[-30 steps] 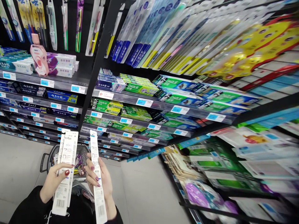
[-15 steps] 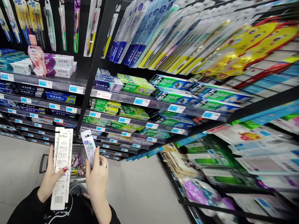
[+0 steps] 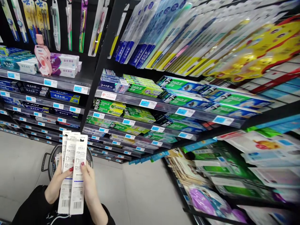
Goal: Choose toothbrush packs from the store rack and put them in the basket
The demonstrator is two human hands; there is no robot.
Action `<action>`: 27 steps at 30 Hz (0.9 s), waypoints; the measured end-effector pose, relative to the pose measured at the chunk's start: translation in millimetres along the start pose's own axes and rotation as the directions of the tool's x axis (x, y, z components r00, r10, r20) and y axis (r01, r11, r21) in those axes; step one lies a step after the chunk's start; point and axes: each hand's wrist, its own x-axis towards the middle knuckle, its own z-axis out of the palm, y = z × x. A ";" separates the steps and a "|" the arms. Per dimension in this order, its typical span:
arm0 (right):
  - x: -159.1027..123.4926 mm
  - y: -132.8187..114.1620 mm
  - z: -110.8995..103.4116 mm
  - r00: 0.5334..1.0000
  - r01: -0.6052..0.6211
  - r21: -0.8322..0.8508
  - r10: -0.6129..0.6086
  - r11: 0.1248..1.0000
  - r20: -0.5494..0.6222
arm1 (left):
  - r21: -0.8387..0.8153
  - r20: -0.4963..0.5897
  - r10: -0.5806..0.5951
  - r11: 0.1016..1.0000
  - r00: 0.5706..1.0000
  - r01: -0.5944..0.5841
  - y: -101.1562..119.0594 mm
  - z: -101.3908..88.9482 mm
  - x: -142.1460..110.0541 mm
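Observation:
Both hands hold a fan of long white toothbrush packs [image 3: 72,168] upright in front of me, their printed backs and barcodes facing me. My left hand [image 3: 57,181] grips the left packs with its thumb on the front. My right hand [image 3: 87,181] presses the rightmost pack against the others, thumb on its face. Below and behind the packs sits a dark shopping basket [image 3: 50,157] with small items inside, mostly hidden by the packs.
Black store shelves [image 3: 150,104] with toothpaste boxes and blue price tags fill the view ahead and to the right. Toothbrush packs hang on hooks [image 3: 164,37] above. A pink mouthwash bottle [image 3: 43,56] stands upper left. Grey floor [image 3: 140,193] runs between the shelves.
My right hand turned its single pack over and brought it left against the packs in my left hand. All packs now sit together between both hands.

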 end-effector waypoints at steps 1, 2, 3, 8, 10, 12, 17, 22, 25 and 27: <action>-0.4 2.2 1.5 0.999 0.046 -0.097 -0.047 0.994 -0.010 | -0.028 0.004 -0.024 0.999 1.000 0.024 -2.4 0.2 -0.4; -1.2 4.1 2.5 0.996 0.085 -0.195 -0.091 0.977 -0.025 | -0.050 0.012 -0.043 0.998 0.999 0.043 -4.2 0.3 -0.9; -2.4 5.7 3.4 0.991 0.109 -0.287 -0.126 0.952 -0.044 | -0.058 0.023 -0.053 0.997 0.998 0.054 -5.4 0.3 -1.4; -9.7 13.2 6.3 0.970 0.087 -0.540 -0.195 0.837 -0.146 | 0.029 0.120 -0.046 0.999 0.992 0.042 -5.7 0.4 -1.9; -10.9 15.3 6.9 0.969 0.072 -0.569 -0.193 0.819 -0.155 | 0.042 0.156 -0.042 0.998 0.987 0.036 -6.0 -0.2 -1.2; -10.8 16.3 7.3 0.969 0.064 -0.572 -0.188 0.818 -0.160 | 0.054 0.179 -0.026 0.998 0.984 0.016 -7.0 -1.2 -0.2; -6.3 14.5 6.2 0.954 0.069 -0.488 -0.201 0.870 -0.223 | 0.083 0.157 -0.033 0.996 0.987 0.020 -7.2 -2.3 3.0; 4.0 10.4 -3.0 0.978 0.147 -0.356 -0.190 0.923 -0.088 | -0.008 0.116 -0.120 0.993 0.986 0.122 -3.7 -6.7 5.5; 7.5 10.1 -7.1 0.977 0.167 -0.402 -0.207 0.900 -0.059 | -0.106 0.138 -0.169 0.977 0.976 0.185 -6.3 -13.6 7.0; 7.0 10.2 -6.4 0.971 0.166 -0.457 -0.226 0.874 -0.079 | -0.145 0.163 -0.189 0.966 0.968 0.213 -9.2 -17.7 7.8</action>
